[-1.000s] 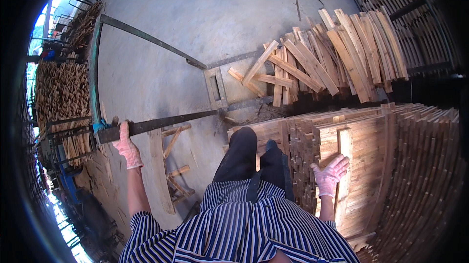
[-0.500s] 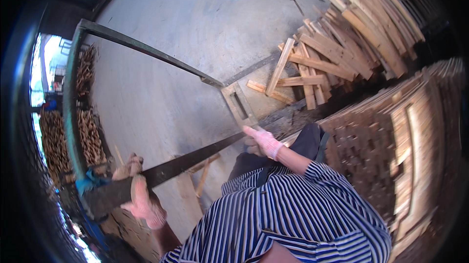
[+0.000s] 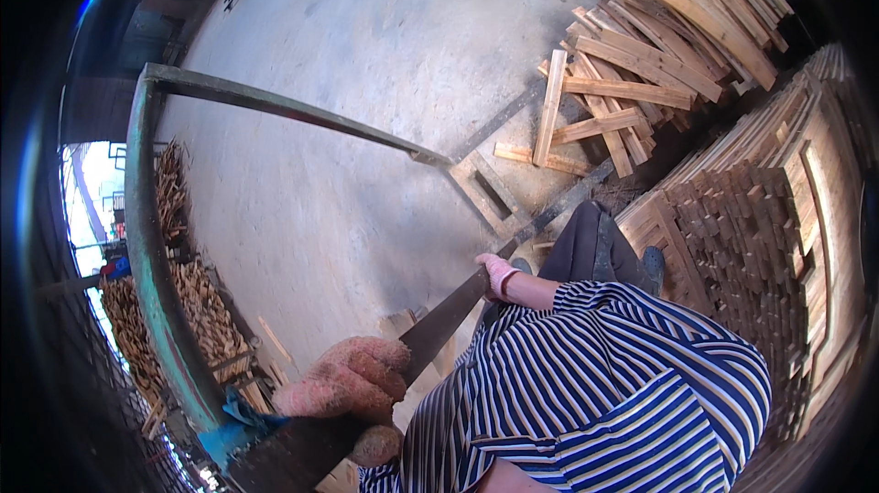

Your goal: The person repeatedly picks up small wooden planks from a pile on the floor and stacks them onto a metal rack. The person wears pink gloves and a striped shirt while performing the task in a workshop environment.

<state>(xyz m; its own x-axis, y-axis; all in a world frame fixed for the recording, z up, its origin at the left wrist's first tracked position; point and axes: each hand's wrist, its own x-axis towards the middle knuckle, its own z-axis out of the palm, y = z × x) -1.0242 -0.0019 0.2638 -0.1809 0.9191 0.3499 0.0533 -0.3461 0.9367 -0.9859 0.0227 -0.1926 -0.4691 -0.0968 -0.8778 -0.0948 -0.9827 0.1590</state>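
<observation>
Gripping the dark steel bar (image 3: 439,328), left hand (image 3: 348,388) and right hand (image 3: 497,273) are both clenched; it looks heavy, stiff, best held well apart.

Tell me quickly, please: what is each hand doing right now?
Left hand: gloved, closed around the dark metal bar, near its end.
Right hand: gloved, resting on the same bar farther along; whether it grips cannot be told.
</observation>
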